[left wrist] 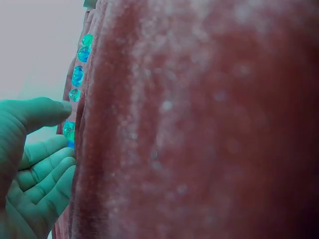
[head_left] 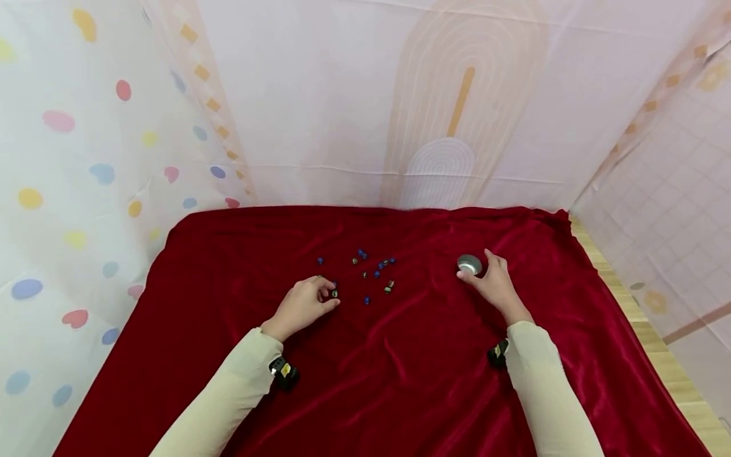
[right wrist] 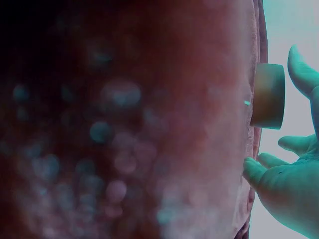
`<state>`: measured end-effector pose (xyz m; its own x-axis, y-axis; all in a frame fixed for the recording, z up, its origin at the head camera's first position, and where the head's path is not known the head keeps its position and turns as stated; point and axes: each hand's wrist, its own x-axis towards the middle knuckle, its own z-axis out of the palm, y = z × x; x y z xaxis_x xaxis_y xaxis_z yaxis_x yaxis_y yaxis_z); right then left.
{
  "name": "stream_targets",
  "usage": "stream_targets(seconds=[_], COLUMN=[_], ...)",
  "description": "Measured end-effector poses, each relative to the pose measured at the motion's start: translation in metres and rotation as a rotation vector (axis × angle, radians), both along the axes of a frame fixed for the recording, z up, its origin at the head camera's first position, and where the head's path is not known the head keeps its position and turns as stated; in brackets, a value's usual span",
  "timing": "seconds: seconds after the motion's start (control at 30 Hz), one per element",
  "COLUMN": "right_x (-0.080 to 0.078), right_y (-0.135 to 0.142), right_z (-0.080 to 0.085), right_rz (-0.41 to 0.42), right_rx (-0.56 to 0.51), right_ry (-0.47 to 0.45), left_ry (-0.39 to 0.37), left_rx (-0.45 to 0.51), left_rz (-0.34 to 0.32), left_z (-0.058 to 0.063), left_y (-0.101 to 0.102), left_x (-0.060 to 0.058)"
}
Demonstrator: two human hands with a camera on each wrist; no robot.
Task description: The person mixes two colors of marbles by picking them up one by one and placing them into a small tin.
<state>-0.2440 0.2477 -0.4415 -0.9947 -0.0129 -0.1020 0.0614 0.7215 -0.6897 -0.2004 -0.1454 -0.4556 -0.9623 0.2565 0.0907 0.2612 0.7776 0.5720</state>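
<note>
My left hand (head_left: 301, 309) is low over the red cloth, its thumb and fingers apart beside a blue marble and a green marble (head_left: 335, 294). In the left wrist view marbles (left wrist: 69, 130) show between the thumb and the fingers, and none is clearly pinched. To the right, a small silvery round cup (head_left: 469, 264) stands on the cloth. My right hand (head_left: 497, 287) spreads its thumb and fingers around the near right side of this cup (right wrist: 269, 97). A gap shows between hand and cup in the right wrist view.
Several blue marbles (head_left: 367, 300) and green-striped marbles (head_left: 388, 289) lie scattered over the middle of the wrinkled red cloth (head_left: 365, 381). Patterned hangings (head_left: 320, 108) rise behind the table and on both sides. A strip of wooden floor (head_left: 651, 343) shows at the right.
</note>
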Motion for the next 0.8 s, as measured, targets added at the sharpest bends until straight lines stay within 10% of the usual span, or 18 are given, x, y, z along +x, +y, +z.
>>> stream_targets(seconds=[0.57, 0.8], right_x=[0.0008, 0.0018], right_y=[-0.002, -0.0029], right_z=[-0.0034, -0.0035], right_rz=[0.035, 0.03], right_rx=[0.069, 0.061], right_ry=[0.01, -0.002], left_ry=[-0.014, -0.07], left_rx=[-0.059, 0.057], left_rz=[0.033, 0.028], left_z=[-0.0027, -0.0045], left_y=[0.0026, 0.0004], left_x=[-0.0005, -0.0022])
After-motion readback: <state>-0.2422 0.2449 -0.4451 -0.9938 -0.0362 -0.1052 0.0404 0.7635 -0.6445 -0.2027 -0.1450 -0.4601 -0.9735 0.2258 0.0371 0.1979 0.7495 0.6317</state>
